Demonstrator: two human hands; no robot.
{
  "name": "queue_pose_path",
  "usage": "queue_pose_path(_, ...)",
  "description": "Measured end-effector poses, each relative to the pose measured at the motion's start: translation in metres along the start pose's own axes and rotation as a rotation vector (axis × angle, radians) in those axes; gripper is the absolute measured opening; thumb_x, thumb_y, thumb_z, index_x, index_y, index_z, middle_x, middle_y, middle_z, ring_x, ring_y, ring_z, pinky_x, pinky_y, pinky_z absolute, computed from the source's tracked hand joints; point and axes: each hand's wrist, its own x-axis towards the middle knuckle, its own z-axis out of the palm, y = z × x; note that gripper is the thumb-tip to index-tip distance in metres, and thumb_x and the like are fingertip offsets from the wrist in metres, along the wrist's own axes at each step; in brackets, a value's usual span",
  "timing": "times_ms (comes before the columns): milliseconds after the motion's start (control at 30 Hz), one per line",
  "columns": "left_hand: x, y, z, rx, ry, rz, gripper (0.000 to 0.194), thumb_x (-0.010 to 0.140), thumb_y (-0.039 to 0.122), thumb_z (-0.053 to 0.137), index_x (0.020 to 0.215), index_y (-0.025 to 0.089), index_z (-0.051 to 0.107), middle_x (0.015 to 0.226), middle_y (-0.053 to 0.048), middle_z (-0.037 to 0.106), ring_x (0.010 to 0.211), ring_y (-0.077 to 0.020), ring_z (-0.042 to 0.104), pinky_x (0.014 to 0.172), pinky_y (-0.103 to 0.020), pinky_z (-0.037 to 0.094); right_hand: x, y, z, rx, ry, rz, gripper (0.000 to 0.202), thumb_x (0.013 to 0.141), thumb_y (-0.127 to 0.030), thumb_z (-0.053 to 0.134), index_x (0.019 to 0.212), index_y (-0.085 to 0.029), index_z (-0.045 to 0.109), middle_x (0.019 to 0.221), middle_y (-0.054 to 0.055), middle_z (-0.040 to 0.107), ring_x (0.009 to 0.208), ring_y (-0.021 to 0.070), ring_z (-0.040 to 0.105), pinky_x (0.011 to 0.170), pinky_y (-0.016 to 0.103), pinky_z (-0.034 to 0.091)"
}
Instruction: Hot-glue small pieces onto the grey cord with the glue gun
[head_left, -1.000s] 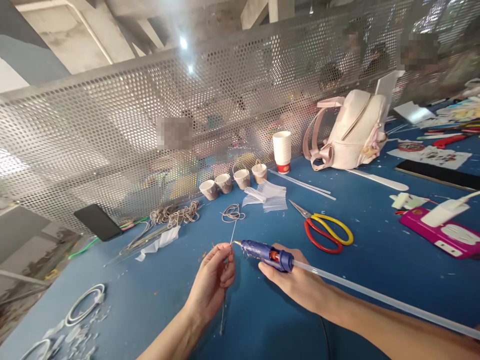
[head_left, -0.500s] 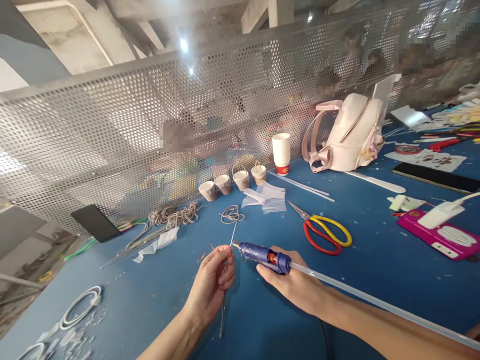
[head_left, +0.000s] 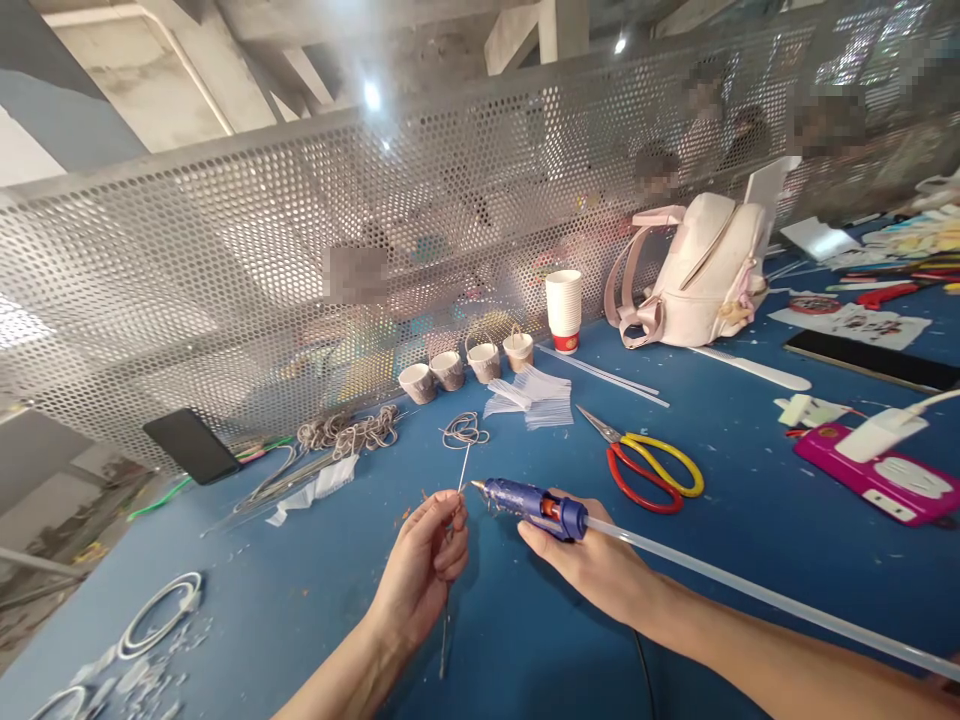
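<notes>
My left hand (head_left: pixel 431 550) is closed in a pinch around a thin cord (head_left: pixel 464 468). One end runs up to a loose coil (head_left: pixel 464 430) on the table, and a darker length hangs below the fist. In my right hand (head_left: pixel 577 545) is a blue glue gun (head_left: pixel 525 502), its metal nozzle pointing left, a small gap away from the left fingertips. A long translucent glue stick (head_left: pixel 750 592) sticks out of its back, over the right forearm. The grip and trigger are hidden by the hand.
Red-and-yellow-handled scissors (head_left: pixel 649 465) lie right of the glue gun. Behind are small cord-wrapped cups (head_left: pixel 484 362), clear plastic strips (head_left: pixel 532 395), stacked paper cups (head_left: pixel 564 310) and a backpack (head_left: pixel 697 275). A pink power strip (head_left: pixel 874 470) is at right, a twine bundle (head_left: pixel 349 430) at left.
The glue gun in my right hand has moved slightly right and up, so its nozzle is farther from the left fingertips. My left hand keeps its pinch on the cord.
</notes>
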Motion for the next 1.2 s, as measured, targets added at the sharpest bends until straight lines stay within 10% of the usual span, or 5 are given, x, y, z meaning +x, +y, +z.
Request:
queue_pose_path(267, -0.003, 0.001, 0.002, 0.006, 0.006, 0.019, 0.02, 0.07, 0.027, 0.069, 0.072, 0.018, 0.051, 0.063, 0.008, 0.048, 0.034, 0.0024, 0.024, 0.034, -0.014, 0.015, 0.013, -0.002, 0.004, 0.242, 0.122, 0.117, 0.026, 0.076, -0.046, 0.057, 0.079, -0.02, 0.057, 0.061, -0.002, 0.055, 0.052, 0.0137, 0.053, 0.054, 0.027, 0.046)
queue_pose_path(467, -0.012, -0.006, 0.009, 0.048, -0.075, -0.089, 0.02, 0.073, 0.029, 0.068, 0.07, 0.016, 0.052, 0.063, 0.006, 0.048, 0.034, 0.0022, 0.024, 0.033, -0.015, 0.015, 0.022, 0.002, 0.018, 0.429, 0.086, 0.129, 0.032, 0.068, -0.028, 0.066, 0.098, -0.02, 0.063, 0.098, 0.004, 0.066, 0.088, 0.0208, 0.062, 0.074, 0.031, 0.051)
queue_pose_path(667, -0.013, -0.007, 0.009, 0.044, -0.083, -0.053, 0.017, 0.071, 0.027, 0.07, 0.07, 0.014, 0.059, 0.061, 0.003, 0.053, 0.038, -0.0021, 0.037, 0.034, -0.015, 0.028, 0.022, -0.002, 0.02, 0.523, -0.04, 0.158, 0.015, 0.066, -0.029, 0.068, 0.074, -0.018, 0.062, 0.064, -0.002, 0.064, 0.057, 0.0139, 0.061, 0.058, 0.026, 0.048)
queue_pose_path(900, -0.01, -0.004, 0.011, -0.1, -0.021, -0.022, 0.002, 0.073, 0.013, 0.068, 0.072, 0.012, 0.066, 0.088, -0.01, 0.07, 0.074, -0.0158, 0.066, 0.062, -0.022, 0.055, 0.026, 0.007, 0.018, 0.668, -0.017, 0.149, 0.016, 0.066, -0.028, 0.07, 0.071, -0.015, 0.061, 0.06, -0.002, 0.06, 0.06, 0.0136, 0.061, 0.059, 0.025, 0.05)
queue_pose_path(1200, -0.003, -0.006, 0.005, -0.177, -0.063, 0.014, 0.007, 0.072, 0.01, 0.068, 0.068, 0.013, 0.063, 0.102, -0.015, 0.071, 0.103, -0.0242, 0.063, 0.092, -0.03, 0.05, 0.027, -0.001, 0.007, 0.457, 0.08, 0.178, 0.017, 0.07, -0.032, 0.066, 0.074, -0.016, 0.06, 0.07, 0.001, 0.061, 0.064, 0.0152, 0.061, 0.06, 0.026, 0.049)
